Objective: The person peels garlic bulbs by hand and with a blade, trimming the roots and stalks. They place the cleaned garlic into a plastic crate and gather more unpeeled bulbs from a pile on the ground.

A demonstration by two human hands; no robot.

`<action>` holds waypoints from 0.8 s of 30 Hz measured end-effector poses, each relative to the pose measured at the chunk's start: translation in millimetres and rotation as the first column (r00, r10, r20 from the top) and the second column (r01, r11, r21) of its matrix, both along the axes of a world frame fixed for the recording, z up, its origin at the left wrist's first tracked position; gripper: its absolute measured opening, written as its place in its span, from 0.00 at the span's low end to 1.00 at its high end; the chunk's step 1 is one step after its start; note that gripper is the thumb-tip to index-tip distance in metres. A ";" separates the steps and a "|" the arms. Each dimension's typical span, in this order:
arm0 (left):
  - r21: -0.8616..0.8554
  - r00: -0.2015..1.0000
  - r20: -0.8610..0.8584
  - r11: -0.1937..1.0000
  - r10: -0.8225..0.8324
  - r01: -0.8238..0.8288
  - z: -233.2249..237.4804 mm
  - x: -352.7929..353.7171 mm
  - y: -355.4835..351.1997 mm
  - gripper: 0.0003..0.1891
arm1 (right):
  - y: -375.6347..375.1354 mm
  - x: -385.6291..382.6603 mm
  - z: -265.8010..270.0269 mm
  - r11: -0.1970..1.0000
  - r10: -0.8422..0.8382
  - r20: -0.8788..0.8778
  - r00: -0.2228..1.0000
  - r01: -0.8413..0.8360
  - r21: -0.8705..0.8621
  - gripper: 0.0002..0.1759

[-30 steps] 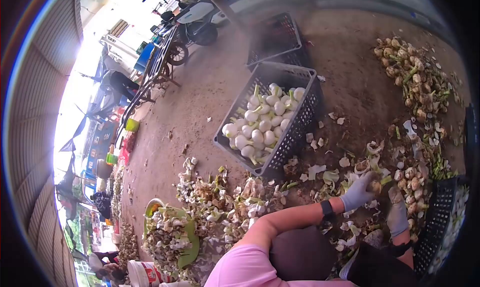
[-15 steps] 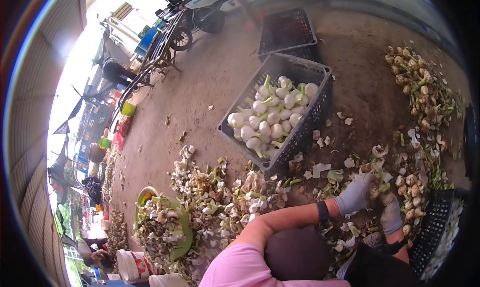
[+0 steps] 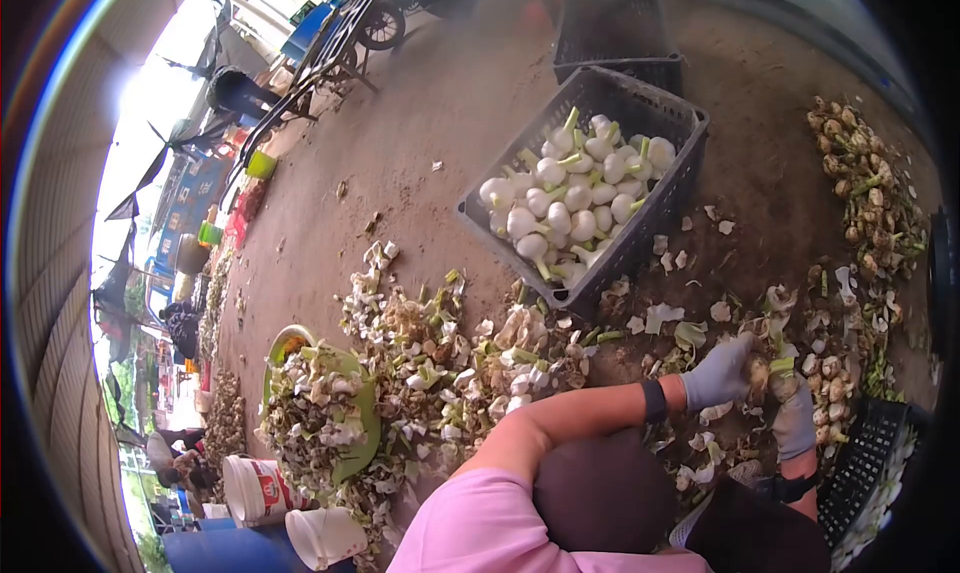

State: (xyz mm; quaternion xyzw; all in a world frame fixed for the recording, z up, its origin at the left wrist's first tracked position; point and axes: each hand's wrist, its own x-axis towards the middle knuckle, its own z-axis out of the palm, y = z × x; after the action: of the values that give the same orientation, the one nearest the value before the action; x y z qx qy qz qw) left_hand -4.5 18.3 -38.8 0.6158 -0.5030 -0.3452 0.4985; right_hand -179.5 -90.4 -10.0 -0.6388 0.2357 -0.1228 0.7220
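Note:
My left hand (image 3: 716, 371), in a grey glove with a dark band on the wrist, closes on a brownish garlic bulb (image 3: 758, 375). Right beside it, my right hand (image 3: 796, 425), gloved too, grips a garlic bulb (image 3: 786, 381) with a cut green stem. The two bulbs are close together, and the fingers partly hide them. Loose garlic skins (image 3: 690, 335) lie on the ground around both hands. Unpeeled garlic bulbs (image 3: 830, 388) are heaped just to the right of my hands.
A grey plastic crate (image 3: 600, 295) holds white peeled garlic, with another dark crate (image 3: 620, 58) behind. More garlic (image 3: 865, 178) lies at right, near a black crate (image 3: 860, 473). Skins overflow a green basin (image 3: 365, 438) beside white buckets (image 3: 325, 535). A person (image 3: 235, 91) bends far off.
The view has shifted, so the crates sit higher and farther right in it. My hands stay close together, and the bulbs between them show more clearly.

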 end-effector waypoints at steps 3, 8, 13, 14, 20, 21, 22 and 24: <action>0.015 0.293 -0.955 0.986 -0.035 0.169 13.0 9.1 0.4 0.18 | -12.2 -2.6 -20.1 0.991 -0.061 0.028 0.998 0.057 0.121 0.15; 0.065 0.321 -0.947 0.976 -0.006 0.207 21.4 21.5 3.9 0.17 | -12.8 -5.8 -16.3 0.980 -0.099 -0.079 0.992 0.084 -0.180 0.24; -0.054 0.773 -0.622 0.992 -0.125 0.117 12.6 7.5 5.6 0.27 | 0.6 13.4 -7.9 0.995 0.074 0.103 0.992 -0.066 -0.077 0.18; -0.039 0.775 -0.621 0.992 -0.118 0.119 21.1 5.3 6.3 0.27 | 5.5 20.4 -7.2 0.998 -0.043 0.166 0.985 0.035 0.052 0.16; 0.047 0.074 -0.997 0.913 0.018 0.406 32.7 13.4 4.8 0.38 | -13.8 13.6 -10.5 0.731 -0.017 0.274 0.962 0.199 -0.653 0.14; 0.066 0.172 -0.985 0.930 0.003 0.362 33.3 9.1 1.8 0.36 | -14.1 18.0 -15.8 0.703 -0.057 0.308 0.950 0.257 -0.663 0.13; 0.081 0.268 -0.963 0.945 -0.007 0.316 33.7 4.1 -0.3 0.34 | -13.8 17.0 -19.7 0.770 -0.078 0.295 0.952 0.245 -0.589 0.13; 0.182 0.532 -0.846 0.954 0.028 0.238 15.8 3.6 1.5 0.33 | -10.9 12.7 -27.8 0.939 -0.091 0.224 0.970 0.159 -0.304 0.12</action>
State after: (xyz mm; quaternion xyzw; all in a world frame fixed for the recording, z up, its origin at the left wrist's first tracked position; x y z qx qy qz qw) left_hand -0.9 19.8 -23.0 0.4053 -0.1850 -0.6940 0.5655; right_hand -166.8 -101.3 -37.8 -0.7147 0.1765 -0.2710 0.6202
